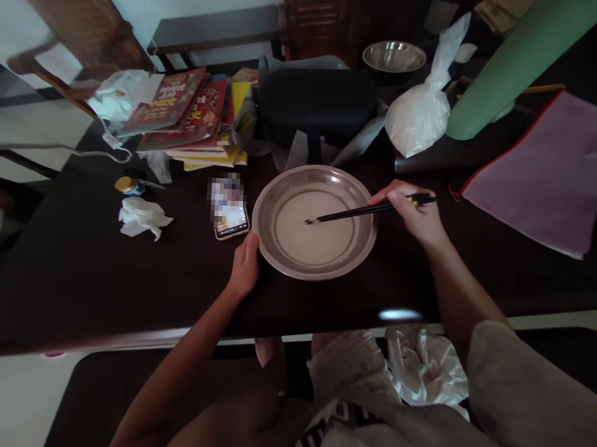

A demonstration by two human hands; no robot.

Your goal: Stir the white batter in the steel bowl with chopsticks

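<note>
A round metal basin (264, 238) stands on the dark table, holding a pale, milky liquid (302, 234). My left hand (245, 264) grips the near left rim, thumb up along its side. In my right hand (410, 206) is a pair of black chopsticks (352, 214), held over the right rim with the fingers closed around them. The tips point left and reach the liquid near the middle of the basin. Just left of the basin lies a phone (232, 225) with its screen lit and partly blurred out.
Stacked books (184, 117), a crumpled tissue (143, 217) and a small gold-lidded jar (130, 187) are on the left. Behind the basin sit a black case (317, 104), a tied bag of white powder (418, 123) and another metal bowl (393, 56). A green roll (521, 68) and pink pouch (546, 170) are right.
</note>
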